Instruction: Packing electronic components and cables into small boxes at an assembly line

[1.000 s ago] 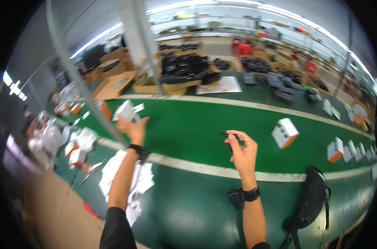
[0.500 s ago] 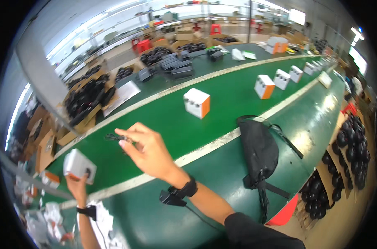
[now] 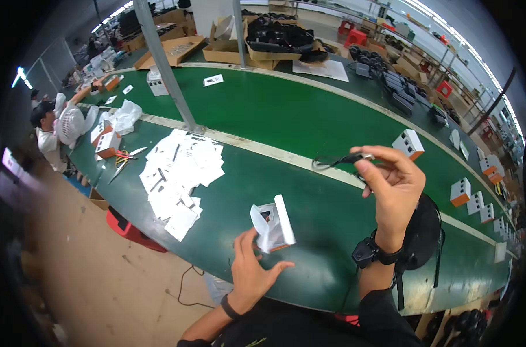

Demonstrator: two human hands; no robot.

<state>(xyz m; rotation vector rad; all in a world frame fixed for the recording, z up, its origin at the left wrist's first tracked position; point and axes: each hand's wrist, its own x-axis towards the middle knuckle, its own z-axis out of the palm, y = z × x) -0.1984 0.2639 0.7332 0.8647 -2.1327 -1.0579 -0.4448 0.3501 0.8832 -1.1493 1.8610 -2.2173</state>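
An opened small white box (image 3: 284, 222) with an orange lower edge rests on the green table, its flaps up. Something dark shows inside it, too small to make out. Beside its near left corner is my left hand (image 3: 252, 279), fingers spread and thumb apart; the fingertips are close to the box, perhaps touching. Farther right, my right hand (image 3: 396, 185) is raised above the table and pinches a short black cable (image 3: 332, 162), looped at its free end, with a metal plug near the fingertips.
White paper slips (image 3: 179, 173) lie in a heap to the left, near scissors (image 3: 124, 162). The green conveyor (image 3: 245, 104) carries white-and-orange boxes (image 3: 409, 143). A black bag (image 3: 425, 237) lies right of my right forearm. A metal post (image 3: 167, 69) stands at the conveyor's edge. Someone sits far left behind a fan (image 3: 71, 124).
The view has swung left. My left hand has brought a box from over the conveyor to the table and loosened its grip; the box is now open. My right hand still pinches the cable.
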